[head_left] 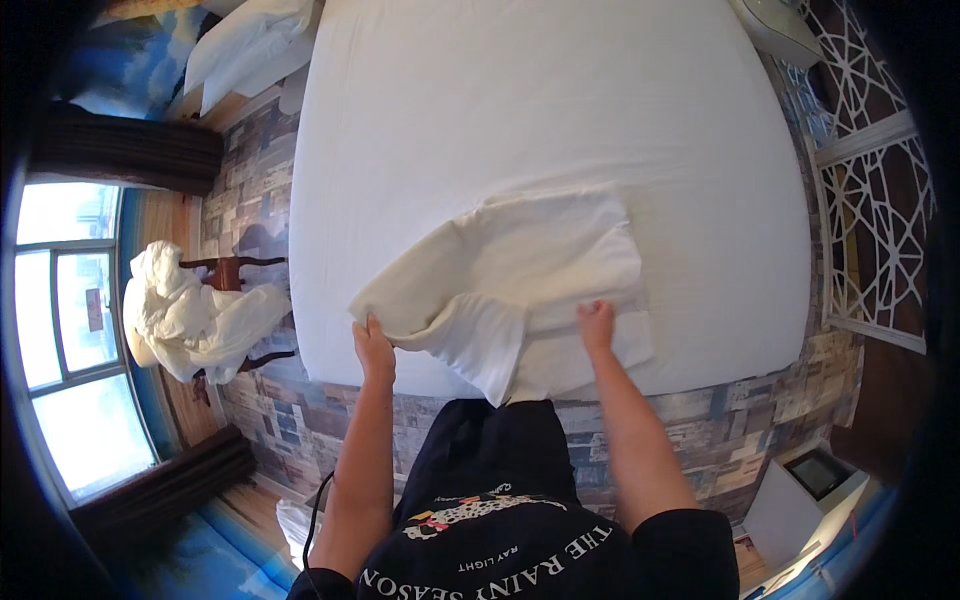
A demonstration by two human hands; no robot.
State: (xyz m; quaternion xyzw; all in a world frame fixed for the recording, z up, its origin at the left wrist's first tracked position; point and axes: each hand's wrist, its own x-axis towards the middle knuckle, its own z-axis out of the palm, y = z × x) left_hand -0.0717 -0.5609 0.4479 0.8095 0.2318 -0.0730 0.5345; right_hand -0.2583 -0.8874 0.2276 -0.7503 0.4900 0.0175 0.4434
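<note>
A thick white cloth [555, 245], towel-like and partly folded, lies near the front edge of the bed [550, 90]. Its left part is lifted into a slanting fold, and one flap hangs toward the bed's edge. My left hand [373, 352] is closed on the cloth's left corner, with the thumb pointing up. On the right, my right hand [597, 326] is closed at the cloth's lower right part, knuckles up. Whether a bit of cloth is pinched inside those fingers is hard to make out.
Left of the bed, a wooden chair [226, 272] carries crumpled white bedding [180, 315], near a bright window [85, 310]. White pillows [250, 50] lie at the far left. A white lattice screen [870, 200] stands at the right, and a white cabinet [800, 510] at the lower right.
</note>
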